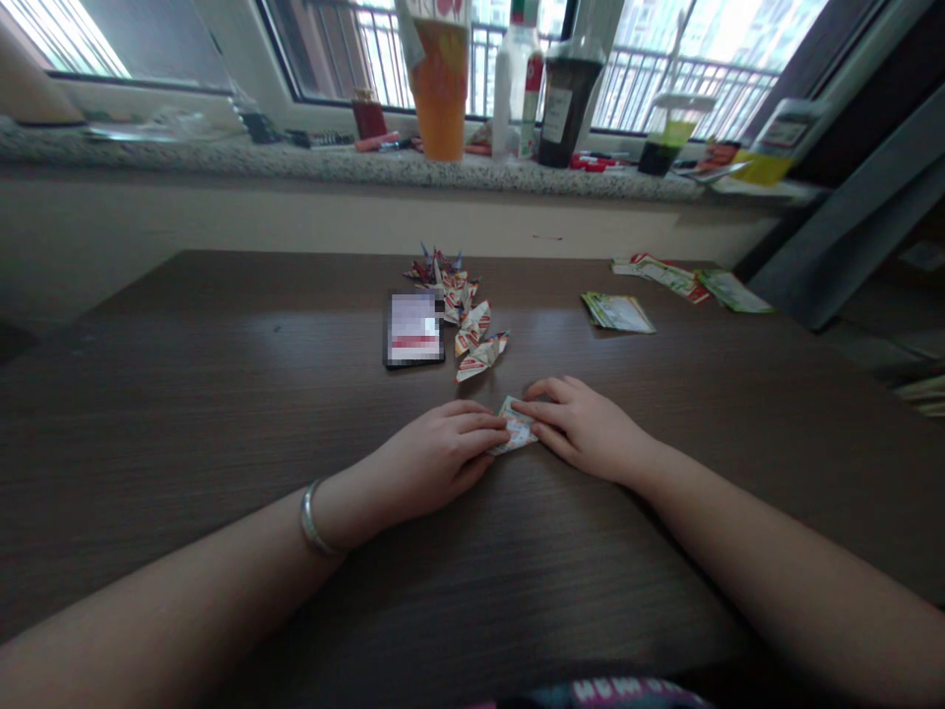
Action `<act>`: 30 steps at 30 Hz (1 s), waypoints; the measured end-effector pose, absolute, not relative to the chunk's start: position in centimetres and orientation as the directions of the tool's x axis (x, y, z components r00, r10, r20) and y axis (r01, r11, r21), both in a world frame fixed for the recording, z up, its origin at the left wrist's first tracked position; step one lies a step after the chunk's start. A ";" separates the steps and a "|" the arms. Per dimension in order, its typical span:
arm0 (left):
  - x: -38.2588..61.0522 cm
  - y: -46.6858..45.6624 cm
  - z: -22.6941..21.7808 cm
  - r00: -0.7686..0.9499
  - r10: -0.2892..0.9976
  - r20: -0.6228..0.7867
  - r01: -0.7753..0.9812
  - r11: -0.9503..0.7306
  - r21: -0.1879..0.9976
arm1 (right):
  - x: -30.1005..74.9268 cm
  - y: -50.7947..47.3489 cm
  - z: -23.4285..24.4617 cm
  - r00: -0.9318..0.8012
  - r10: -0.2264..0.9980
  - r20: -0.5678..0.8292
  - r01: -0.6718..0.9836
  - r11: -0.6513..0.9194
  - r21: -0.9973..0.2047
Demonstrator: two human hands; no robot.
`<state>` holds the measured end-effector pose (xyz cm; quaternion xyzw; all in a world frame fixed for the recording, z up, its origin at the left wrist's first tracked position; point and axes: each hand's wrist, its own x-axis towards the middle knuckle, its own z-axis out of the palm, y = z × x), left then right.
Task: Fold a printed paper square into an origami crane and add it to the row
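A small folded piece of printed paper (515, 427) lies on the dark wooden table (221, 394) between my two hands. My left hand (435, 455) rests on the table with its fingers closed together, pressing the paper's left edge. My right hand (580, 421) presses the paper from the right, fingers together on top of it. A silver bangle (313, 520) circles my left wrist. Just beyond the paper lies a row of several folded paper cranes (465, 315).
A phone (413, 329) lies left of the cranes. Stacks of printed paper squares (617, 312) and leaflets (690, 279) sit at the right back. The stone windowsill (295, 162) carries an orange cup (441, 84), bottles (517, 84) and small clutter.
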<state>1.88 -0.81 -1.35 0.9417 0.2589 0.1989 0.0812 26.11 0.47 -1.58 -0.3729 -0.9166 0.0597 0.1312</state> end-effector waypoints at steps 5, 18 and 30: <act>2.0 -0.8 -1.1 0.796 0.517 0.314 0.459 -0.855 0.241 | 25.8 0.3 -1.4 -0.692 0.697 0.185 0.680 0.716 -0.157; 1.7 -0.8 -1.3 0.797 0.537 0.277 0.495 -0.843 0.210 | 25.5 0.1 -1.0 -0.676 0.722 0.148 0.713 0.692 -0.114; 1.4 0.0 -1.8 0.844 0.439 0.308 0.450 -0.892 0.036 | 25.0 -1.0 -0.4 -0.551 0.830 0.086 0.793 0.553 -0.254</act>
